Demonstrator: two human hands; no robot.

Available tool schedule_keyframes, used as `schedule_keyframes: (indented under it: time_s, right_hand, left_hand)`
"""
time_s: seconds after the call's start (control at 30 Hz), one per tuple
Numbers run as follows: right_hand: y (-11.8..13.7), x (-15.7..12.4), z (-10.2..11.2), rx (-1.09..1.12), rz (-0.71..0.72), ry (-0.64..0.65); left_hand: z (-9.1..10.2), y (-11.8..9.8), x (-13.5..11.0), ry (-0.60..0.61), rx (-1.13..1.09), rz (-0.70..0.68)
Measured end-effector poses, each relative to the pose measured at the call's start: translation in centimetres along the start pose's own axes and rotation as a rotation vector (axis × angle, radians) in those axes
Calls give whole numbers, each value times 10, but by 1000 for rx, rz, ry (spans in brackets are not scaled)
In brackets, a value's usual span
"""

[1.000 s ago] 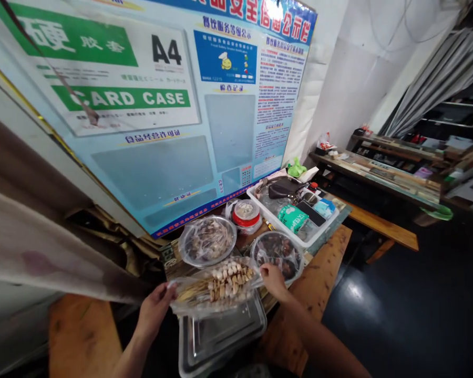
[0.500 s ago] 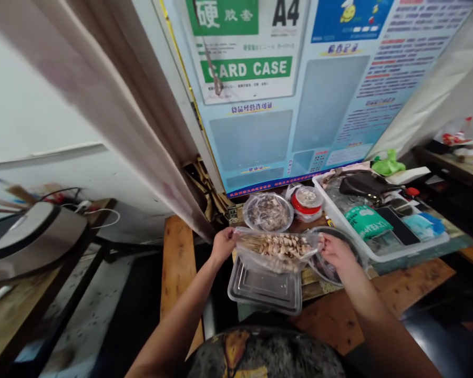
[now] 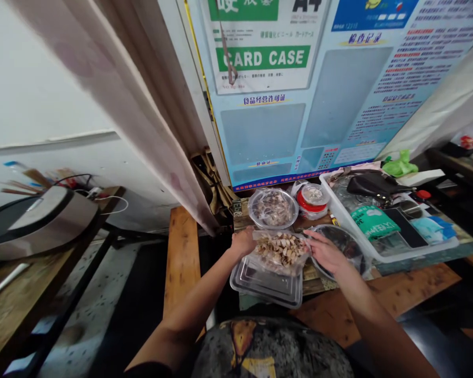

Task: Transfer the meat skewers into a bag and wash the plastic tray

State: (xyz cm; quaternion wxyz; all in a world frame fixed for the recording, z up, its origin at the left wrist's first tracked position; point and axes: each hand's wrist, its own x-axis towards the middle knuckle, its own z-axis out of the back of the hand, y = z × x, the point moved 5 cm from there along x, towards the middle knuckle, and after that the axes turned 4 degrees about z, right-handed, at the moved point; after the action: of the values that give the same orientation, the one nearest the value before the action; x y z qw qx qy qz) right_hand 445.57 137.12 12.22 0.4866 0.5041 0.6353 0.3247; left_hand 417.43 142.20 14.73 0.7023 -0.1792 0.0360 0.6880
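Holding a clear bag (image 3: 281,252) between parted hands
Clamping its ends in left hand (image 3: 243,242) and right hand (image 3: 328,254) over a plastic box (image 3: 266,283), facing a sheet (image 3: 265,58) reading “CARD CASE” beyond.

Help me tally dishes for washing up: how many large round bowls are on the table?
2. The first bowl sits beyond the bag of food pieces; the second bowl is partly covered by the right hand. Others may be hidden.
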Motion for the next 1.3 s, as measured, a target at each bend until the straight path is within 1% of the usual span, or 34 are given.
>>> schedule_keyframes:
  time_s: [0.1,0.13,0.2,0.27,0.37,0.43,0.5,0.57,0.63,0.67,0.77,0.83,0.9,0.97,1.03,1.1,1.13,1.2,1.3]
  right_hand:
    - [8,-12,-6,129,137,-12]
    - [10,-15,-5,173,167,-28]
    - [12,-21,-3,232,205,-63]
    - [10,-24,1,263,225,-96]
    - [6,-26,8,300,238,-151]
    - [3,-26,11,299,240,-191]
    - [1,-25,12,277,242,-204]
    - [2,-23,13,240,239,-206]
    - [2,-22,15,184,233,-216]
    - [2,-22,18,165,237,-230]
    - [0,-24,30,159,261,-294]
    - [-1,-26,34,170,261,-303]
    - [-1,-27,29,169,261,-272]
    - [2,-27,18,159,266,-239]
    - [4,-25,4,129,229,-212]
    - [6,-22,-7,101,170,-166]
    - [7,-21,-9,93,149,-154]
    - [10,-19,-5,99,145,-173]
    - [13,-19,4,157,201,-245]
  left_hand:
    - [17,27,7,-79,56,115]
    - [21,36,8,-84,66,135]
    - [26,50,8,-74,74,130]
    - [29,54,5,-132,72,103]
    - [30,49,-1,-288,29,126]
    - [29,42,-1,-325,2,128]
    - [31,35,3,-339,-25,95]
    - [33,31,8,-320,-59,61]
    - [33,33,14,-273,-111,31]
    - [32,36,17,-259,-150,26]
    - [29,48,21,-281,-253,55]
    - [23,52,24,-238,-302,51]
    - [19,47,26,-163,-438,-15]
    - [19,37,26,-135,-628,-87]
    - [22,26,25,-152,-723,-150]
    - [27,17,24,-175,-737,-198]
    - [29,15,23,-190,-743,-196]
    - [33,19,21,-221,-793,-146]
    - [36,28,13,-254,-918,-64]
